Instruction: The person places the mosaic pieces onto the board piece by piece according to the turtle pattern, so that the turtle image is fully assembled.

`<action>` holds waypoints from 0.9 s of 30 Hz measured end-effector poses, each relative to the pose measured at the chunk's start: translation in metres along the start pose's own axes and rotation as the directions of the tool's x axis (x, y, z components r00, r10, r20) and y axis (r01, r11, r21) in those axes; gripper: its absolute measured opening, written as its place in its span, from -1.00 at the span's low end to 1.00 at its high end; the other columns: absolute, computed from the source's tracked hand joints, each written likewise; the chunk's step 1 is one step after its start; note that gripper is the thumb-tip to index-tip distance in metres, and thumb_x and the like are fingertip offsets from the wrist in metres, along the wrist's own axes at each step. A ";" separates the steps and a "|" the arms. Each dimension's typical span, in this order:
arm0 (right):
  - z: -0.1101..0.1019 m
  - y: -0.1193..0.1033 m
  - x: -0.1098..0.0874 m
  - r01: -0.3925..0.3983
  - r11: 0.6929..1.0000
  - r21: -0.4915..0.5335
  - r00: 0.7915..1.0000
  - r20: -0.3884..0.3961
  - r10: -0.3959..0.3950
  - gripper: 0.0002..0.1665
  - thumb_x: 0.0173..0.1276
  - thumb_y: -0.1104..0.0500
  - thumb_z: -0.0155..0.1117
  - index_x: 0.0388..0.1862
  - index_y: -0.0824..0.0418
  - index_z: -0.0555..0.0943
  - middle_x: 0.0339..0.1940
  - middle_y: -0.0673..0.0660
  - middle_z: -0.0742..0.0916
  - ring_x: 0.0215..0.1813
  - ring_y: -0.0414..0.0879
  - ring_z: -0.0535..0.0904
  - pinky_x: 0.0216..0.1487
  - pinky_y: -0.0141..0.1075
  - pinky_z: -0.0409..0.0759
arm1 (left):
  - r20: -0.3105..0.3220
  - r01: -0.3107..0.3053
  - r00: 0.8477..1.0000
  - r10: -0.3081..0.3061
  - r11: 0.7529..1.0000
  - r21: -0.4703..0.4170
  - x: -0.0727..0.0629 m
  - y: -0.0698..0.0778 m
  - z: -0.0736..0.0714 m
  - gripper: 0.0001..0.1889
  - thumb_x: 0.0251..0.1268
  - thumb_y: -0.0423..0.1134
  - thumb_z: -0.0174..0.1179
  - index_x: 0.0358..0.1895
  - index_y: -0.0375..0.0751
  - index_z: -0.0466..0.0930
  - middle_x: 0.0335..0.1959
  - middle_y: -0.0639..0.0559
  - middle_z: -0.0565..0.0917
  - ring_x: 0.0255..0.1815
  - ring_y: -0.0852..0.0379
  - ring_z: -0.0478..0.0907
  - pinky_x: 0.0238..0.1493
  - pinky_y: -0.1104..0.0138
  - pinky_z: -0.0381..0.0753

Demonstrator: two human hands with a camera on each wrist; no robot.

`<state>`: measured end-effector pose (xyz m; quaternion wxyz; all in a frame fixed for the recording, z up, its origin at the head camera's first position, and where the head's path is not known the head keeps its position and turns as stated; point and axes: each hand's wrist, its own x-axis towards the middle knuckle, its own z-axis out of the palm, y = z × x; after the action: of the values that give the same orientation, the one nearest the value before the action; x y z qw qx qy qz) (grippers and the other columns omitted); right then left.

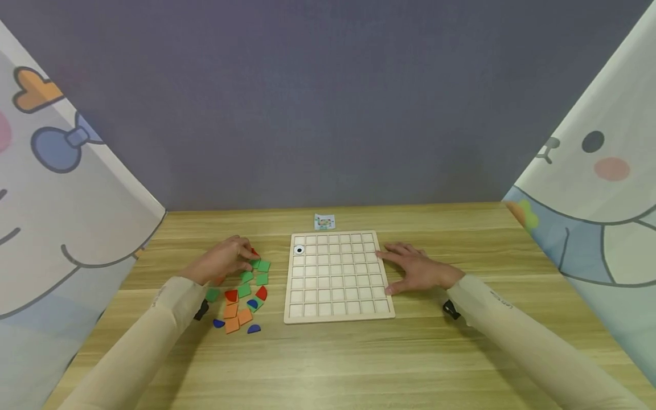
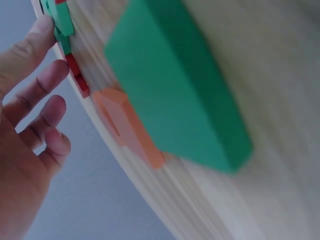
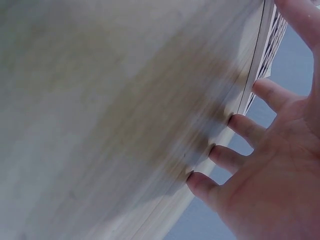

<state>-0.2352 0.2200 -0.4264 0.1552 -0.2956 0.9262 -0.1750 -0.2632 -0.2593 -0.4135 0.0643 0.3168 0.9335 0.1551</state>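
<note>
A pale wooden grid board (image 1: 338, 285) lies mid-table with one black-and-white round piece (image 1: 299, 250) in a cell near its top left corner. Left of it lies a scatter of flat tiles: green (image 1: 263, 266), orange (image 1: 232, 324), red (image 1: 231, 295) and blue (image 1: 253, 328). My left hand (image 1: 246, 253) hovers over the scatter's far end, fingers loosely bent. One fingertip (image 2: 42, 27) touches a green tile (image 2: 62, 20); nothing is gripped. My right hand (image 1: 397, 256) lies flat with spread fingers (image 3: 267, 90) against the board's right edge (image 3: 255, 65).
A small printed card (image 1: 324, 221) lies beyond the board's far edge. Cartoon-printed screens (image 1: 61, 216) stand on both sides and a grey wall (image 1: 328, 102) behind. In the left wrist view a big green tile (image 2: 175, 95) and an orange one (image 2: 127, 127) lie close to the lens.
</note>
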 end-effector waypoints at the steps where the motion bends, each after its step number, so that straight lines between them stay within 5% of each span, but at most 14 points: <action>1: 0.000 0.000 0.000 0.003 1.000 0.000 1.000 -0.001 -0.003 0.14 0.07 -0.38 0.31 0.52 0.04 0.10 0.50 0.28 0.06 0.45 0.33 -0.16 0.20 0.43 -0.15 | 0.004 0.002 1.000 -0.002 1.000 -0.009 0.001 0.000 0.000 -0.70 0.09 -0.29 0.37 -0.06 -0.20 0.71 -0.20 0.09 0.53 -0.18 0.09 0.42 -0.23 0.28 0.53; 13: 0.002 0.002 0.001 0.004 1.000 0.000 1.000 -0.015 -0.004 0.14 0.07 -0.38 0.32 0.51 0.06 0.12 0.49 0.30 0.08 0.44 0.35 -0.14 0.20 0.43 -0.14 | 0.031 0.019 0.999 -0.018 0.999 -0.040 0.004 0.005 0.002 -0.69 0.02 -0.30 0.41 -0.09 -0.22 0.72 -0.20 0.07 0.53 -0.20 0.09 0.46 -0.27 0.34 0.56; 21: 0.001 0.000 0.001 0.000 1.000 0.004 1.000 -0.006 0.000 0.14 0.06 -0.39 0.31 0.51 0.05 0.11 0.50 0.29 0.06 0.45 0.35 -0.15 0.20 0.43 -0.14 | -0.024 -0.074 0.997 0.074 0.997 -0.014 0.006 0.007 0.006 -0.73 0.00 -0.36 0.43 -0.16 -0.24 0.73 -0.20 0.03 0.54 -0.21 0.08 0.50 -0.26 0.37 0.58; 27: 0.001 0.000 0.001 -0.006 1.000 0.007 1.000 -0.001 0.006 0.15 0.06 -0.38 0.32 0.51 0.06 0.11 0.50 0.29 0.06 0.45 0.34 -0.16 0.21 0.42 -0.16 | -0.068 -0.048 0.996 0.049 0.999 0.004 0.010 0.019 0.002 -0.72 0.08 -0.32 0.39 -0.09 -0.24 0.70 -0.21 0.03 0.55 -0.29 0.12 0.51 -0.33 0.38 0.56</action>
<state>-0.2360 0.2196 -0.4272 0.1563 -0.2921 0.9266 -0.1777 -0.2597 -0.2381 -0.4092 0.0282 0.3340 0.9274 0.1661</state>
